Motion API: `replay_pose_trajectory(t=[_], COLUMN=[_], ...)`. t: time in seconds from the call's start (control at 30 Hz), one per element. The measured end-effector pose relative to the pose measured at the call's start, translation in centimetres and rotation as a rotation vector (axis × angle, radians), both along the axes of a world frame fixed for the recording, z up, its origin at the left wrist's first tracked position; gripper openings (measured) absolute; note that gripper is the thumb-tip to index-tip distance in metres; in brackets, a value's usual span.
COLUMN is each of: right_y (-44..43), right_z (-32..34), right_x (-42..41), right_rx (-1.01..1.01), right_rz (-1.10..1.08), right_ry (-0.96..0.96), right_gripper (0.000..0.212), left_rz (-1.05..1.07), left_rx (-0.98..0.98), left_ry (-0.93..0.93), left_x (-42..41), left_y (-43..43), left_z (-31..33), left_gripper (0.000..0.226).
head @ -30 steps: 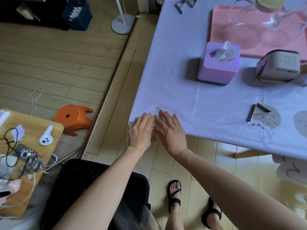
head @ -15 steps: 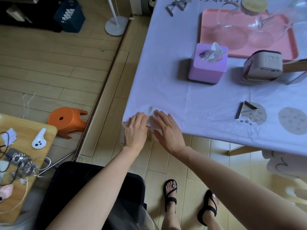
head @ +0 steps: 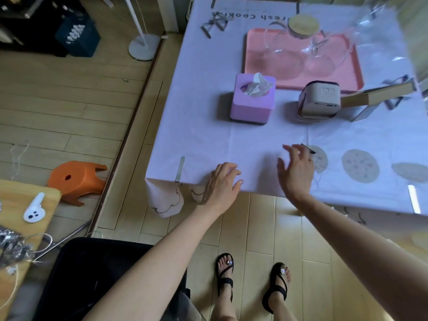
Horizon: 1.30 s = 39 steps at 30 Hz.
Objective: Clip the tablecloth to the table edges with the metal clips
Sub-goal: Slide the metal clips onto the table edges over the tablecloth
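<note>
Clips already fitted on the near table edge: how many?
2. The left clip sits by the near-left corner; the right clip, bright with glare, is far right on the same edge. That edge runs out of frame, so more may be hidden.

Bare forearms, ringed right hand, black strappy sandals with gems

One head-worn camera is looking forward and steeply down from standing height, so no second view is sharing the scene. It is facing the near left corner of the table, close enough that both forearms are reaching in from the bottom edge. The wooden floor is filling the left side, the person's sandalled feet are showing nearest, and the wide lens is bending the far edges.
</note>
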State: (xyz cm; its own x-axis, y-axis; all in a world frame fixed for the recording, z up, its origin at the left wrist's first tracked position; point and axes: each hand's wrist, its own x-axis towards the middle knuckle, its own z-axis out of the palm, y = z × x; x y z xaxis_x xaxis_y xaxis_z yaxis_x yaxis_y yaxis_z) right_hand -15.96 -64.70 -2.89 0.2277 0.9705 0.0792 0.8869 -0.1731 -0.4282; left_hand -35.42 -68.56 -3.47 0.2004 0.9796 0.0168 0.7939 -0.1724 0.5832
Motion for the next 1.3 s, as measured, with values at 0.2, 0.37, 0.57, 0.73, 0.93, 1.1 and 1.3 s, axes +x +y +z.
replay_pose_trajectory(t=[0.2, 0.37, 0.57, 0.73, 0.93, 1.1, 1.3], right_y=[2.4, 1.7, 0.1, -1.6, -3.8, -5.1, -7.7], right_z=[-0.4, 0.3, 0.0, 0.9, 2.2, 3.5, 3.8], right_x=[4.4, 6.1, 7.8, 8.1, 7.0, 6.7, 6.1], right_rx=[-0.175, -0.149, -0.24, -0.234, -0.145, -0.161, -0.31], right_rz=[0.029, -0.022, -0.098, -0.113, -0.074, -0.124, -0.098], right_ry=[-0.034, 0.136, 0.065, 0.228, 0.338, 0.886, 1.171], right_gripper=[0.041, 0.03, 0.019, 0.006, 0.015, 0.009, 0.006], left_rz=[-0.033, -0.04, -0.017, 0.044, 0.072, 0.098, -0.053], left_rx=[-0.069, -0.153, -0.277, -0.366, -0.49, -0.444, -0.353], left_ry=[-0.04, -0.065, -0.084, -0.186, -0.205, -0.162, -0.044], left_x=[4.7, 7.1, 10.0, 12.0, 12.8, 11.6, 10.7], left_y=[0.0, 0.3, 0.8, 0.9, 0.8, 1.5, 2.0], left_z=[0.4, 0.6, 1.1, 2.0, 3.0, 3.4, 2.9], left_gripper=[0.022, 0.021, 0.022, 0.026, 0.016, 0.004, 0.022])
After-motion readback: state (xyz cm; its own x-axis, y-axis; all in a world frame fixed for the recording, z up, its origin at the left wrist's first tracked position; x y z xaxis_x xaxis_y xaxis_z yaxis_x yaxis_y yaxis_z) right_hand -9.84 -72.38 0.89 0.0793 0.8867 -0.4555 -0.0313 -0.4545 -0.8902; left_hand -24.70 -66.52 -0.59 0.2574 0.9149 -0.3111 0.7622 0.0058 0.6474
